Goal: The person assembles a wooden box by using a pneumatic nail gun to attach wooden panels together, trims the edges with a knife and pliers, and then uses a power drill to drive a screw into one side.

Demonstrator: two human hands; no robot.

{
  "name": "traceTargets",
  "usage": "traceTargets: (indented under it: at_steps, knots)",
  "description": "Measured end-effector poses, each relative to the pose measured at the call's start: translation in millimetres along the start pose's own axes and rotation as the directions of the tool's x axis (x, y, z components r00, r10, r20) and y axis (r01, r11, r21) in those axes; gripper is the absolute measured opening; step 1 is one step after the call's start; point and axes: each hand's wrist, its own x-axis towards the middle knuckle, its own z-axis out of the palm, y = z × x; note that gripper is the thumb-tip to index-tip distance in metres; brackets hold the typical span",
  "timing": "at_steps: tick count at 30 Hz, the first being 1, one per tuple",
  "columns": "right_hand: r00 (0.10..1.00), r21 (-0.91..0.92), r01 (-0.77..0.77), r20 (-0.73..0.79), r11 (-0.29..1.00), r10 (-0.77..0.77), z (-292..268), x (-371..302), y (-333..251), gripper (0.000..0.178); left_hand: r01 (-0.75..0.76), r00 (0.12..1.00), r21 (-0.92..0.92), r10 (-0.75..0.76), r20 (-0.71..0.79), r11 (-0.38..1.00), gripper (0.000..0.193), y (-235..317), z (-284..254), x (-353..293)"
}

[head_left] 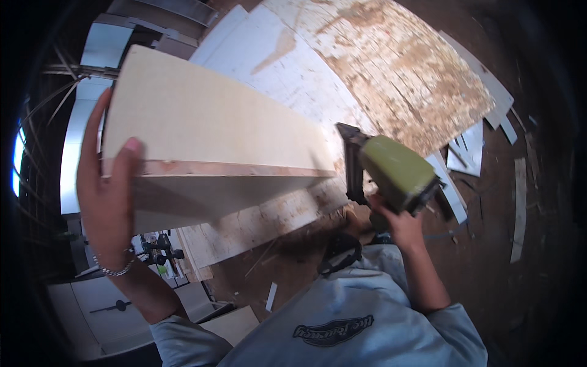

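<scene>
Pale wood is filling the left and middle of the view, where a wooden panel assembly [214, 116] is lying at a tilt above the near part of the worktop [397, 67], its raw reddish edge facing the person. Whether its underside is resting fully there is not showing. The left hand [109, 183] is gripping its left end, half closed, thumb pressing the upper face and fingers wrapping behind, partly out of sight. The right hand [396, 220] is curling firmly round the handle of a green nail gun [397, 168], whose dark nose is pointing leftward just beside the assembly's right end; contact is impossible to tell. With only the far end being held, the right end could be swinging or sliding under a push from the tool. If the nose is sitting crooked to that narrow edge, a fastener could be bursting through a face or splitting the wood. Flaking, uneven patches on the worktop could be letting the piece rock, and a loose white offcut [271, 296] on the floor could be slipping underfoot during a step.
</scene>
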Motion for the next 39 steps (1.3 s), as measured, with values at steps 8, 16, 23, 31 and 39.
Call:
traceTargets:
  at_steps: [8,16,23,31,39]
  knots:
    - [0.982,0.189,-0.179,0.101,0.966,0.162,-2,7,16,0.04,-0.005,1.0,0.106,0.006,-0.004,0.994,0.043,9,1,3]
    - [0.982,0.087,0.04,0.178,0.995,-0.055,31,-1,23,0.04,0.081,0.995,-0.043,-0.078,0.064,0.996,0.029,13,-4,-1]
    - [0.903,0.03,0.371,0.221,0.928,-0.368,48,1,-3,0.027,0.078,0.996,-0.061,-0.075,0.053,0.995,0.026,12,-2,0]
    - [0.847,-0.067,0.509,0.217,0.858,-0.485,58,1,-11,0.024,0.036,0.999,-0.019,-0.036,0.02,0.999,0.026,8,2,-1]
    - [0.833,-0.096,0.526,0.26,0.845,-0.489,60,4,-11,0.027,0.011,1.0,0.031,-0.011,0.003,0.999,0.025,8,3,-1]
